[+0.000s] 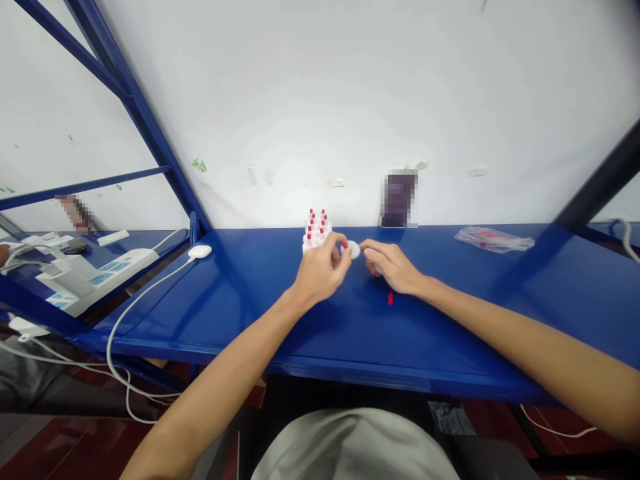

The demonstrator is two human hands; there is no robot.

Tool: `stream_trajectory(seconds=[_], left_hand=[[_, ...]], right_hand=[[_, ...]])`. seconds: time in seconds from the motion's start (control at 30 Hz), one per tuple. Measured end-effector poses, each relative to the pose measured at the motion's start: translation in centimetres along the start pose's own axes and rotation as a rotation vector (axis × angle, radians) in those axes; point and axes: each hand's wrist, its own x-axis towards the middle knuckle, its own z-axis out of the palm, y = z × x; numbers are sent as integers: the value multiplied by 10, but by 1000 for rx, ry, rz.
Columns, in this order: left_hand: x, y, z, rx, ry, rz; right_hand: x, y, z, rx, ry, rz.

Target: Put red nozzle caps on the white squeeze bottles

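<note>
My left hand (324, 268) pinches a small white bottle (354, 250) with a red tip between thumb and fingers. The bottle is tilted, its round white end turned to the right. My right hand (395, 265) is close on that side, its index fingertip at or just beside the bottle's end; contact is hard to tell. Its other fingers are curled around a whitish thing, mostly hidden. Behind my left hand, several white bottles with red tips (311, 230) stand upright in rows. Small red caps (391, 298) lie on the blue table below my right hand.
A dark phone (399, 199) leans against the white wall. At right lies a clear plastic bag (494, 239) with red pieces inside. A white round device (200, 251) with a cable sits at left, near a power strip (100, 283). Blue metal posts (145, 127) frame the table.
</note>
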Motion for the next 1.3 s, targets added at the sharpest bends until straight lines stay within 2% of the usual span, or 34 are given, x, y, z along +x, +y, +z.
stream_trajectory(seconds=[0.07,0.13,0.23,0.43,0.53,0.7,0.83,0.93,1.03,1.17,1.3], left_hand=[[5,-2,-12,103,93,-34],[9,-4,-21,179,114,-88],[11,-8,-25,252,47,-153],[7,-14,-18,409,-125,-188],[5,-14,-16,503,-174,-190],[4,-10,-16,625,-144,-178],[0,-3,-9,506,-178,-29],[-7,3,2,331,-334,166],[-12,8,13,203,-509,302],[-12,9,22,234,-651,373],[-9,9,27,284,-683,391]], right_hand=[[1,5,-1,-70,32,28],[3,9,-1,-126,50,37],[4,12,0,-188,123,41],[2,11,-3,-185,309,28],[2,13,-7,-136,321,-10],[3,15,-5,-109,283,32],[5,17,-3,-116,265,60],[7,22,-3,-106,221,83],[8,27,-3,-133,180,110],[9,30,-2,-173,160,114],[9,30,-1,-182,142,110]])
